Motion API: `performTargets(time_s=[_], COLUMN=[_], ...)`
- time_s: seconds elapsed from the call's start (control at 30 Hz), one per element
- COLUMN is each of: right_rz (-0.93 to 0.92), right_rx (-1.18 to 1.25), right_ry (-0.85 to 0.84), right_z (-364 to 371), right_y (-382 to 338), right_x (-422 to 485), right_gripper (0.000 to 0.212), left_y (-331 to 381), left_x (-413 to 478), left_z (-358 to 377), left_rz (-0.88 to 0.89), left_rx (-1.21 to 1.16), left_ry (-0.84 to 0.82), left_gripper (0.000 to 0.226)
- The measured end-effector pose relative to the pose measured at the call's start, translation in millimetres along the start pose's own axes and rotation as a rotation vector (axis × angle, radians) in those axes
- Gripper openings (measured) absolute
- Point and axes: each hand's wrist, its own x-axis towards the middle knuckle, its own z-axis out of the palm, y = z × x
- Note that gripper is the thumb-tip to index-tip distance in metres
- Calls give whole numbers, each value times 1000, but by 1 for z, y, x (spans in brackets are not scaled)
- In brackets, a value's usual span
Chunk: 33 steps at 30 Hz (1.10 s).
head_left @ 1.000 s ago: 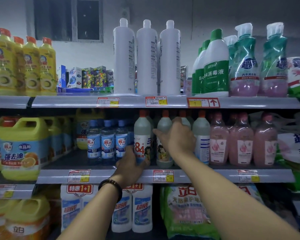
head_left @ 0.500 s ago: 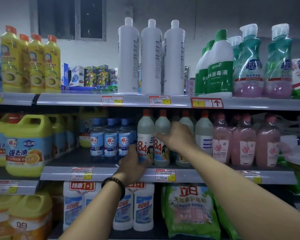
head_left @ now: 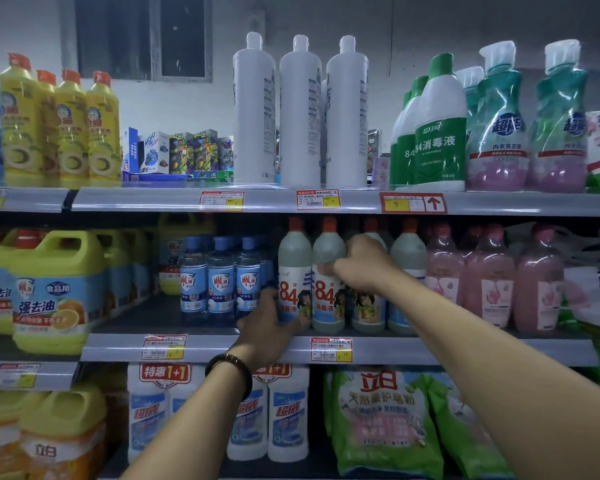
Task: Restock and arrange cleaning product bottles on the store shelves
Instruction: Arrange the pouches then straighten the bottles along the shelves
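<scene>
On the middle shelf stands a row of grey "84" disinfectant bottles with red caps. My left hand wraps the lower left side of the leftmost 84 bottle. My right hand grips the second 84 bottle around its middle, covering part of the third 84 bottle behind it. Both bottles stand upright with their labels facing me. A dark bracelet sits on my left wrist.
Small blue bottles stand left of the 84 row, pink bottles to its right. Yellow jugs fill the left. Tall white bottles and green-labelled bottles line the top shelf. Bags and white bottles sit below.
My right hand has shifted left along the row from the third bottle onto the second. The second bottle now faces front. My left hand stays on the first bottle.
</scene>
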Motion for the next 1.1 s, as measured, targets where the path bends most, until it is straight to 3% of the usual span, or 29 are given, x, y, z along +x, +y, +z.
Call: performTargets(time_s=[0.2, 0.33, 0.43, 0.57, 0.63, 0.77, 0.83, 0.97, 1.1], right_rz=[0, -65, -142, -95, -73, -60, -47, -39, -31], right_rx=[-12, 15, -5, -24, -91, -161, -181, -178, -58], right_ry=[34, 46, 201, 411, 390, 366, 396, 375, 249], right_z=[0, 2, -4, -20, -24, -20, -19, -21, -29], right_y=[5, 6, 11, 31, 39, 42, 40, 39, 41], right_x=[1, -11, -25, -36, -35, -32, -31, -29, -22], right_gripper=[45, 62, 69, 48, 49, 81, 86, 69, 54], left_y=[-6, -3, -2, 0, 0, -3, -6, -7, -7], left_x=[6, 1, -1, -2, 0, 2, 3, 5, 6], left_z=[2, 0, 3, 4, 6, 9, 9, 9, 10], left_rz=[28, 33, 60, 53, 42, 68, 70, 71, 85], left_rx=[-3, -1, 18, 9, -18, -32, -23, -16, -8], left_ry=[-8, -1, 28, 43, 65, 78, 79, 82, 87], left_gripper=[70, 69, 55, 64, 72, 71, 68, 68, 66])
